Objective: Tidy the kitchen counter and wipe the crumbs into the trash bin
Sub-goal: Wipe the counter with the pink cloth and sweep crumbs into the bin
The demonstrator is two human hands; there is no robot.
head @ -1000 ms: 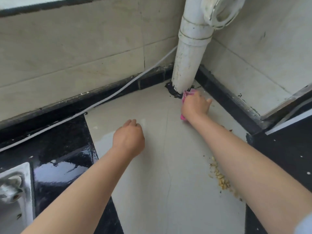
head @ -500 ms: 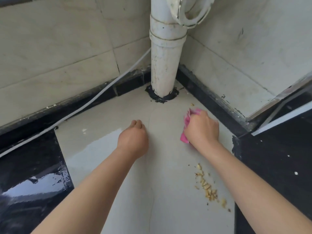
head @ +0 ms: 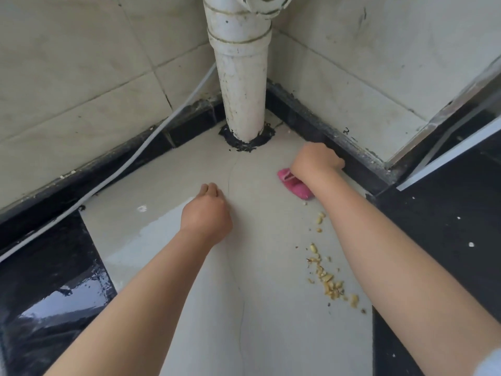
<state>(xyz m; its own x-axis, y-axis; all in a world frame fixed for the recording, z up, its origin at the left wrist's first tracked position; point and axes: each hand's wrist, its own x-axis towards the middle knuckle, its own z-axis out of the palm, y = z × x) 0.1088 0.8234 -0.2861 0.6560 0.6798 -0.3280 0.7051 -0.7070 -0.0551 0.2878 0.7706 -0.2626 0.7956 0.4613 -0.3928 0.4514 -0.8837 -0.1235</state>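
Beige tiled walls point(head: 81, 63) meet at a corner behind a white pipe point(head: 241, 85).

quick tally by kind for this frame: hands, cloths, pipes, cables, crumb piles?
Hands: 2, the left hand and the right hand
Pink cloth: 1, under the right hand
White pipe: 1
White cable: 1
Crumb trail: 1, loose and scattered
Total: 6
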